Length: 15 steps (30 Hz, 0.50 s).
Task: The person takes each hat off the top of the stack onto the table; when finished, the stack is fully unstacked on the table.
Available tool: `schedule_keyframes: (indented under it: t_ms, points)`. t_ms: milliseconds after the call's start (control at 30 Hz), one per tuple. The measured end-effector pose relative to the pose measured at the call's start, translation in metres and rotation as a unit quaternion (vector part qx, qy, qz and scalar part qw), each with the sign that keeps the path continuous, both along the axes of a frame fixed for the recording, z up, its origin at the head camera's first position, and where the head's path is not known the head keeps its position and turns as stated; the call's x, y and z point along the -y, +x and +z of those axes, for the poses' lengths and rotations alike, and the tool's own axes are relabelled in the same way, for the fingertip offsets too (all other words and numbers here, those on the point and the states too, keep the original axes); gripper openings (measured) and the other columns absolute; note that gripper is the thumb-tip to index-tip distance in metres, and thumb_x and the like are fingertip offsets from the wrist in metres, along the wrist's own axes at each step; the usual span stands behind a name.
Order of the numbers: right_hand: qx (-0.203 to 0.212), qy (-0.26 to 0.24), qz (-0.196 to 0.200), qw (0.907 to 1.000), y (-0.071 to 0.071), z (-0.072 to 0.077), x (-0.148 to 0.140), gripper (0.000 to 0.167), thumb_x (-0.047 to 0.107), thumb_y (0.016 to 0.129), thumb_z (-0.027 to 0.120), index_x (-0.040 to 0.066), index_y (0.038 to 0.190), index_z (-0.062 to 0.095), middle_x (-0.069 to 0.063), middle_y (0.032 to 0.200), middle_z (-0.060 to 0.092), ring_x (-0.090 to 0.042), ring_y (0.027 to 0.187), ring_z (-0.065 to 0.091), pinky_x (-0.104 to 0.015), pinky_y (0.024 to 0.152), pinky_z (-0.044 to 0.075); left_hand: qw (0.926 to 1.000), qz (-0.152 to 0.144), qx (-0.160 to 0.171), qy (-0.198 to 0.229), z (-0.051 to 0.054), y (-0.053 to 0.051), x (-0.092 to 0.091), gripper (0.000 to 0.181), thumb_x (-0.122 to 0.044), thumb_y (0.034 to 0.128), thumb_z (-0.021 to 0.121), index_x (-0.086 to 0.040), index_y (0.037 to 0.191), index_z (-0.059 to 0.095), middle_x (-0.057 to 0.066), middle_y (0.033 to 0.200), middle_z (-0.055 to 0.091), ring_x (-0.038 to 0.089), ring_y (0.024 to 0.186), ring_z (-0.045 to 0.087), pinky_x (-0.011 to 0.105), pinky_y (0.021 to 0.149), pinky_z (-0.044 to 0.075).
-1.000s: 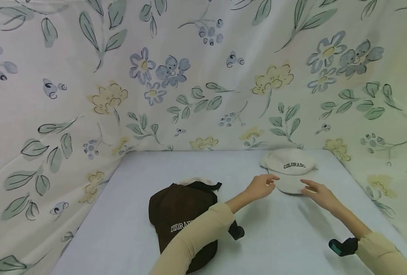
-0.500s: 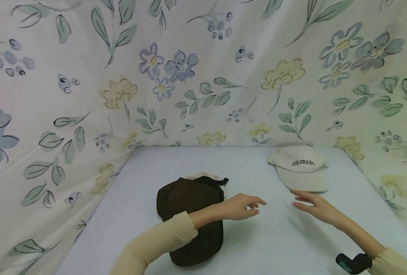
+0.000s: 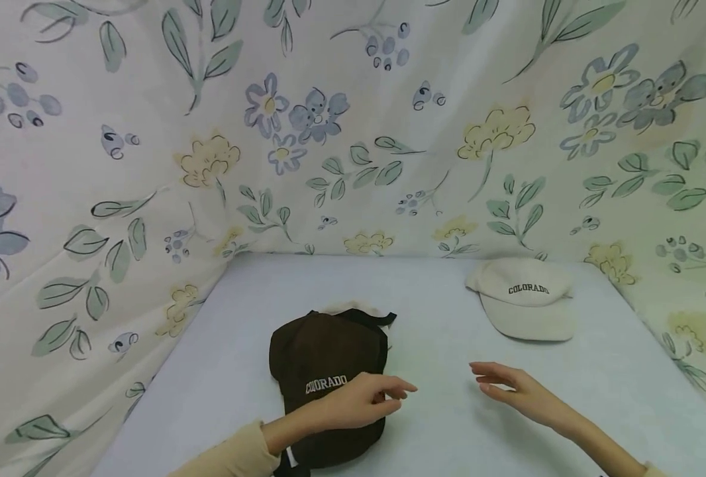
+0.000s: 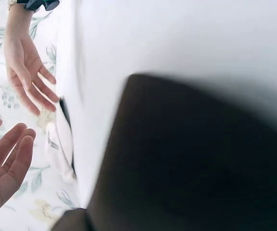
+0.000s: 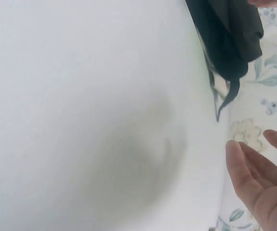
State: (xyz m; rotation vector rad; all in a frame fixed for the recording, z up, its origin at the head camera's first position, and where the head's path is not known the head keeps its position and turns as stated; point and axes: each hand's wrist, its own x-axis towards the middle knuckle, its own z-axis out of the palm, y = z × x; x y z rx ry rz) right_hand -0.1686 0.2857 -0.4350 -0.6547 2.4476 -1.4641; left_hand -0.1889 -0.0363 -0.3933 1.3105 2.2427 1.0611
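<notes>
The left hand (image 3: 361,401), fingers loosely extended and gripping nothing, is over the brim side of the brown cap (image 3: 329,348), though whether they touch I cannot tell. The right hand (image 3: 522,395), relaxed and bare of any hold, hovers over the white surface (image 3: 430,291), nearer the viewer than the white cap (image 3: 526,318), which lies at the far right.
</notes>
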Motion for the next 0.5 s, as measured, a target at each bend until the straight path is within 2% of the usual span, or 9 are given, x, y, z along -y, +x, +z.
schedule_keyframes:
  t_ms: [133,267,367,500]
  points:
    - [0.009,-0.006,0.009,0.9999,0.009,-0.006,0.008,0.039,0.014,0.092,0.047,-0.003,0.126,0.041,-0.024,0.123,0.044,-0.016,0.107,0.049,-0.022,0.080,0.043,0.9975,0.025,0.054,0.037,-0.009,0.012,0.028,0.029,-0.016,0.0926,0.046,-0.012,0.121,0.053,-0.001,0.104,0.059,0.004,0.090,0.055,0.018,0.072,0.045]
    - [0.030,-0.031,0.029,0.9987,0.015,-0.007,0.014,0.038,0.012,0.094,0.043,-0.004,0.128,0.039,-0.025,0.125,0.042,-0.019,0.110,0.048,-0.023,0.082,0.042,0.9909,0.086,0.063,0.082,-0.007,0.020,0.059,0.030,-0.018,0.0931,0.045,-0.011,0.122,0.051,0.007,0.109,0.058,0.017,0.097,0.056,0.024,0.074,0.046]
    - [0.053,-0.047,0.040,0.9967,0.018,-0.008,0.018,0.037,0.011,0.095,0.038,-0.005,0.129,0.037,-0.026,0.126,0.041,-0.019,0.111,0.047,-0.022,0.083,0.042,0.9794,0.156,0.067,0.109,-0.004,0.024,0.083,0.031,-0.019,0.0930,0.045,-0.009,0.122,0.050,0.010,0.112,0.057,0.024,0.099,0.055,0.027,0.074,0.046]
    - [0.075,-0.049,0.044,0.9950,0.021,-0.005,0.020,0.037,0.011,0.096,0.036,-0.004,0.130,0.037,-0.026,0.126,0.041,-0.017,0.112,0.047,-0.021,0.082,0.041,0.9594,0.245,0.101,0.096,-0.008,0.030,0.109,0.034,-0.023,0.0925,0.046,-0.008,0.123,0.049,0.010,0.111,0.056,0.022,0.099,0.055,0.026,0.073,0.046]
